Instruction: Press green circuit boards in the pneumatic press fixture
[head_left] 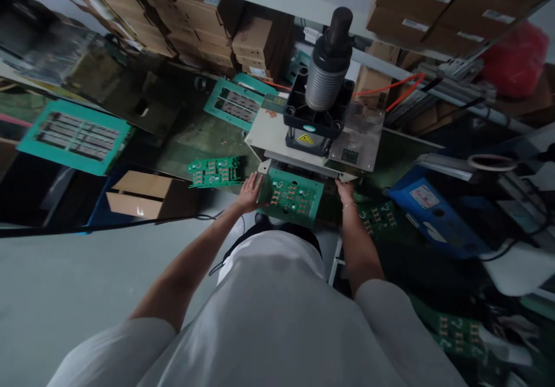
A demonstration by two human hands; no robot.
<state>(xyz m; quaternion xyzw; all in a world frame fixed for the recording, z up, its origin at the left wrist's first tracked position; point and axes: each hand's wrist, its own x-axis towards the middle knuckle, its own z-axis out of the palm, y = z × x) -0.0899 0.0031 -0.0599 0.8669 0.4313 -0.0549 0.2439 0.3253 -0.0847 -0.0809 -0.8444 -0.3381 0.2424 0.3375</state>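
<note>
A green circuit board panel [289,196] lies at the front of a press machine [318,126], its far edge under the machine's front. My left hand [251,191] is at the panel's left side, fingers stretched out toward the machine's left front corner. On the other side, my right hand [344,191] is at the machine's right front corner, its fingers bent at the edge there; what they press or hold is hidden. A stack of green circuit boards [214,172] sits on the bench left of my left hand. More circuit boards [377,218] lie beside my right forearm.
Teal framed trays [234,102] lie behind and left of the machine, another tray [73,135] further left. An open cardboard box [141,195] stands at left. A blue device [437,210] is at right. Cardboard boxes [255,37] fill the back, with an orange hose [405,90] nearby.
</note>
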